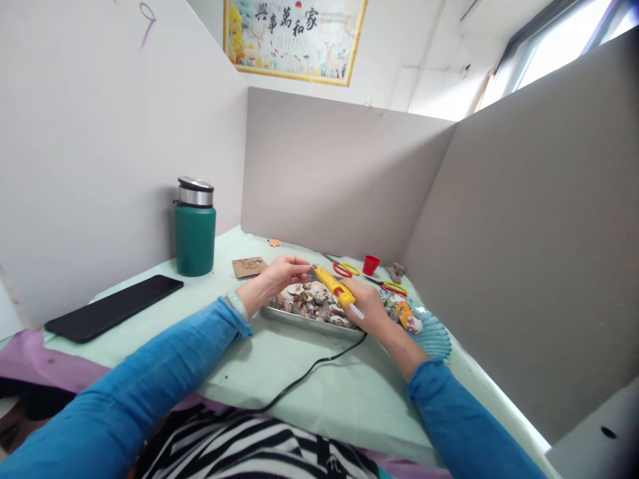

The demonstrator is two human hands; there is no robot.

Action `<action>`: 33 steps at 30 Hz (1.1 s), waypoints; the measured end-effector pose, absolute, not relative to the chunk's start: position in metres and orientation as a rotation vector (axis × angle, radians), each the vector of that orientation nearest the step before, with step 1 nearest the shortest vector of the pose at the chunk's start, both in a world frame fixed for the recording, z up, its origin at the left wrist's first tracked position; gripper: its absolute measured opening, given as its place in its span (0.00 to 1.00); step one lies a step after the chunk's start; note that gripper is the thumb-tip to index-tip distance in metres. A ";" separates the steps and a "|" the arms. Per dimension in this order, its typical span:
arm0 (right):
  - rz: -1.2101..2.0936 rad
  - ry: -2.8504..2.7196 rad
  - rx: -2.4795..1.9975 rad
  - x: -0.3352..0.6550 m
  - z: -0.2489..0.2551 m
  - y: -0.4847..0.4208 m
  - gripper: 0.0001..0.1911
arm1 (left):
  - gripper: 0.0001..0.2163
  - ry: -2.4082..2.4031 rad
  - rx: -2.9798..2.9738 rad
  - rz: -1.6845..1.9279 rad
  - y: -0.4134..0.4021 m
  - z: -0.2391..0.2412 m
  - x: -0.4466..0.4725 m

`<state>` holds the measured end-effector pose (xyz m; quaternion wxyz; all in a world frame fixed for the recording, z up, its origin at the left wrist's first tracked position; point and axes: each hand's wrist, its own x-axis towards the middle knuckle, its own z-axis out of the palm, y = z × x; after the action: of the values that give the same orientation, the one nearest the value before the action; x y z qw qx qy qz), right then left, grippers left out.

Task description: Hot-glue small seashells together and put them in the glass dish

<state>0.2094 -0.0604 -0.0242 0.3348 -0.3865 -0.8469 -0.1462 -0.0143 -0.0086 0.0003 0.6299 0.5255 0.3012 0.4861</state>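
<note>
My right hand is wrapped round a yellow hot glue gun, whose nozzle points up and left. A white glue stick pokes out of its back end, and a black cord trails from it toward the table's front edge. Just left of the nozzle, my left hand is pinched; what sits between its fingertips is too small to make out. Beneath both hands lies a metal tray filled with seashells.
A green bottle and a black phone are at left. Brown card lies behind my left hand. Scissors, a second pair, a red cup and a blue shell dish are at right. Grey partitions surround the table.
</note>
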 end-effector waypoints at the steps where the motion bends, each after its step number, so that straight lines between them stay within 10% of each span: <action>1: -0.383 -2.206 -1.013 0.209 -0.024 -0.060 0.09 | 0.07 0.693 1.204 1.110 -0.009 0.000 -0.014; 33: -0.373 -2.192 -1.036 0.208 -0.023 -0.062 0.09 | 0.07 0.692 1.241 1.094 -0.009 0.000 -0.014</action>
<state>0.2079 -0.0622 -0.0235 0.3376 -0.3976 -0.8411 -0.1430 -0.0144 -0.0086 0.0000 0.6244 0.5406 0.3013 0.4765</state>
